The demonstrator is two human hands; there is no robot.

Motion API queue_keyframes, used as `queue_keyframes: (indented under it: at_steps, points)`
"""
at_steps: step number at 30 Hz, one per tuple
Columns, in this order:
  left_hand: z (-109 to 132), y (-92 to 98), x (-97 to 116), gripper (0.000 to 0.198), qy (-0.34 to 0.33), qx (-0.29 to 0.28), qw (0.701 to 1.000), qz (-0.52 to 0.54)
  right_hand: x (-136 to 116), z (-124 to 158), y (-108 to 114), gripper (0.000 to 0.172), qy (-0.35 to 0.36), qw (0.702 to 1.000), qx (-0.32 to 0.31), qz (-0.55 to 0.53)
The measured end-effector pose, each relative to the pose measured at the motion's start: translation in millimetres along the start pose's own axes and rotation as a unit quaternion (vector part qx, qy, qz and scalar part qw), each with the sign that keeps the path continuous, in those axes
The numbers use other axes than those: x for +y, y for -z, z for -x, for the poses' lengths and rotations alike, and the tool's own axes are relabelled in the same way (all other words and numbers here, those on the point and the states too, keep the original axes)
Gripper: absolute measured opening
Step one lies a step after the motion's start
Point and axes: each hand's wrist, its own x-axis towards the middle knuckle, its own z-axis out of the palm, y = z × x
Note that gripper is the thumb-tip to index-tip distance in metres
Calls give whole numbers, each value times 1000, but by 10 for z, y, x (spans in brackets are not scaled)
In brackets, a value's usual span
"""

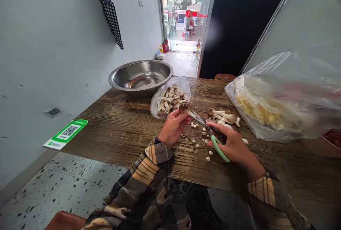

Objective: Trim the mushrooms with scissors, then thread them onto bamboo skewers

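My left hand (172, 127) is closed on a brown-capped mushroom (184, 107), held just above the wooden table (117, 127). My right hand (232, 144) grips green-handled scissors (210, 134), whose blades reach the mushroom's stem. Small white stem ends (205, 141) lie scattered on the table between my hands. A small pile of trimmed mushrooms (223, 117) lies just beyond my right hand. An open clear bag of mushrooms (170, 98) sits behind my left hand.
A large steel bowl (141, 77) stands at the table's far left corner by the wall. A big clear plastic bag with yellowish contents (279, 105) fills the right side. A red-filled dish (333, 139) shows at the right edge. An open doorway lies ahead.
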Motion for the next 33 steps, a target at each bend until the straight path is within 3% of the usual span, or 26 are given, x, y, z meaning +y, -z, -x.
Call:
queue_keyframes:
  at_steps: [14,33]
  points:
    - [10,-48,-36,26,-27,-29,998,-48,16,17,67,53,-15,1000,-4,22]
    - [30,-52,-40,25,-29,-21,997,-66,14,36,89,53,-21,999,-21,37]
